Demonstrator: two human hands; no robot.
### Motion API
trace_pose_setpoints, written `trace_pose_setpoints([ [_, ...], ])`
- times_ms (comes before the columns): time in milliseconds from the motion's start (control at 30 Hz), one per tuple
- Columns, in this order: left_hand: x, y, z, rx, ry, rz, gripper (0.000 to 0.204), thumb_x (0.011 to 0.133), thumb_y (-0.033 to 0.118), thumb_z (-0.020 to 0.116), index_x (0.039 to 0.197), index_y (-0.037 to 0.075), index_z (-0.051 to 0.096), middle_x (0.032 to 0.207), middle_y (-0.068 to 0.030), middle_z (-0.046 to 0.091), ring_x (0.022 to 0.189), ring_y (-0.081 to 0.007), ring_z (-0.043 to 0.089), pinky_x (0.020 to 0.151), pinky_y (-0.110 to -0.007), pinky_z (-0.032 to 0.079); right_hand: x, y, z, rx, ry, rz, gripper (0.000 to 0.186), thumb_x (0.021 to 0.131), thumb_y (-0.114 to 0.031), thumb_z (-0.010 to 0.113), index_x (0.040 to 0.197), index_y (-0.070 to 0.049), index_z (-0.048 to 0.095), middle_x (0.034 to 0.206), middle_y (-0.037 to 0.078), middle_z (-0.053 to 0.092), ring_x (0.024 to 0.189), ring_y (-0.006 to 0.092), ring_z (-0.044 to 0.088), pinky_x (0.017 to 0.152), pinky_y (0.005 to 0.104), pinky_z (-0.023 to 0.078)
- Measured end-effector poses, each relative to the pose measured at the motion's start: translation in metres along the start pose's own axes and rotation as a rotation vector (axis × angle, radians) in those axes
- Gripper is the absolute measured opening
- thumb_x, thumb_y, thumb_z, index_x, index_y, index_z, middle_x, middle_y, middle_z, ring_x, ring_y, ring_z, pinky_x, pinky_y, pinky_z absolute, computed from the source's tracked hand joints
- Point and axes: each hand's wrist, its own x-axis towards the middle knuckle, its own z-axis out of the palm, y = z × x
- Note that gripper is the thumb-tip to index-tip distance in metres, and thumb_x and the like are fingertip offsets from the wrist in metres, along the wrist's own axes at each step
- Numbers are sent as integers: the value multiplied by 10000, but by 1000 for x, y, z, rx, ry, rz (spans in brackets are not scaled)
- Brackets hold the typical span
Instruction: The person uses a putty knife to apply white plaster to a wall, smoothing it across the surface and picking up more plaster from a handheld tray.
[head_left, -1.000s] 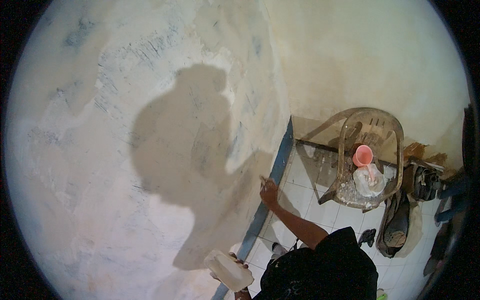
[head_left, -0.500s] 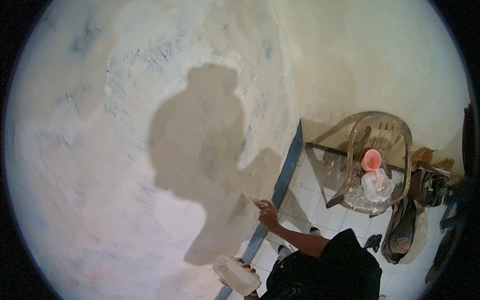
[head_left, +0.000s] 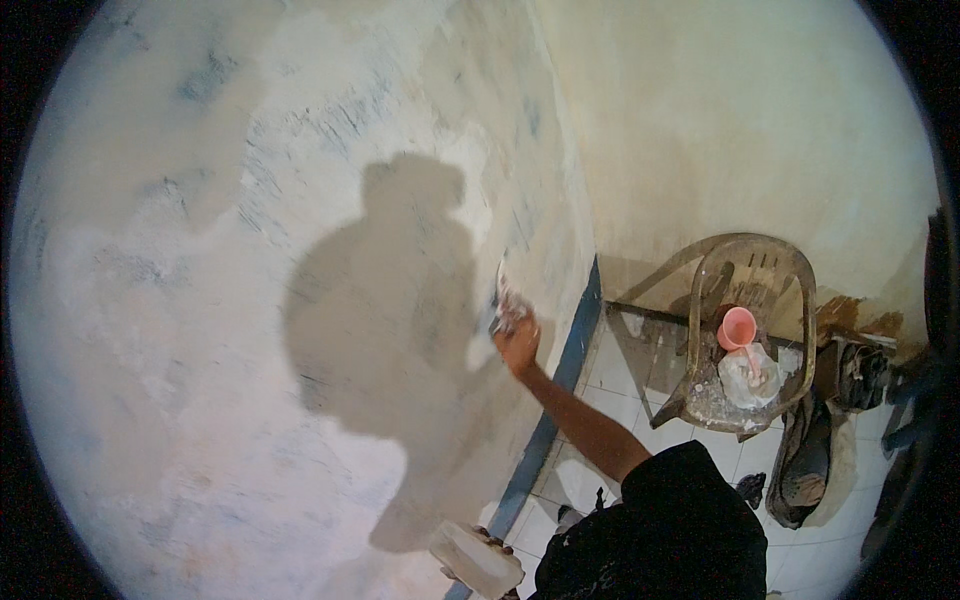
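My right hand (head_left: 515, 335) is raised against the patchy, putty-smeared wall (head_left: 180, 330), closed around a putty knife (head_left: 502, 275) whose thin blade points up the wall. White paste coats the fingers, and the grip is partly blurred. Lower down, my left hand (head_left: 488, 540) holds a pale rectangular tray (head_left: 474, 560) close to the wall's foot. The tray's inside looks whitish; how much it contains I cannot tell. My shadow (head_left: 385, 310) falls across the wall left of my right hand.
A stained plastic chair (head_left: 808, 300) stands in the corner, bearing a pink mug (head_left: 738, 328) and a white plastic bag (head_left: 750, 378). A dark blue skirting strip (head_left: 560, 405) edges the wall. To the right lie a long dark bag (head_left: 800, 465) and clutter on the tiled floor (head_left: 715, 450).
My right hand with the putty knife has moved up the wall, its arm reaching farther. My left hand still holds the tray low down. The view has shifted slightly.
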Motion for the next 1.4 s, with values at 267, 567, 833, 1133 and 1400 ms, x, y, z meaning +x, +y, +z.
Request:
trace_pose_setpoints([
  [267, 6, 7, 21, -114, -169, -189, 850, 687, 640, 552, 1250, 34, 356, 977, -177, 555, 832, -305, 560, 734, -455, 477, -102, -46, -68, 124, -279, 5, 462, 710, -161, 537, 1168, -96, 535, 1060, 167, 570, 954, 317, 556, 791, 427, 463],
  [567, 10, 32, 3, -74, -141, -220, 803, 707, 660, 506, 1207, 42, 394, 913, -146, 576, 763, -298, 573, 689, -455, 482, 66, 16, -99, 498, -256, 63, 399, 630, 27, 527, 983, -99, 664, 921, 120, 636, 787, 230, 597, 721, 287, 459],
  [833, -20, 26, -3, -143, -203, -124, 875, 675, 653, 572, 1258, 50, 322, 997, -159, 545, 830, -306, 560, 704, -457, 492, 138, 70, -78, 721, -27, 217, 290, 685, 98, 453, 917, 43, 616, 790, 55, 617, 708, 120, 558, 697, 241, 453],
  [1133, -17, 18, 20, -20, -50, 12, 863, 677, 674, 532, 1246, 52, 354, 978, -162, 549, 810, -334, 568, 639, -486, 482, 129, 35, -63, 321, 72, 180, 272, 703, -4, 517, 970, 11, 570, 824, 118, 622, 753, 199, 584, 705, 290, 452],
  [1400, 40, -11, 2, 17, -116, 0, 868, 692, 695, 489, 1262, 51, 370, 1051, -184, 542, 921, -346, 552, 727, -509, 464, -33, -53, -173, 840, -605, 759, 195, 873, -217, 537, 881, -38, 613, 731, 19, 597, 631, 100, 525, 544, 284, 453],
])
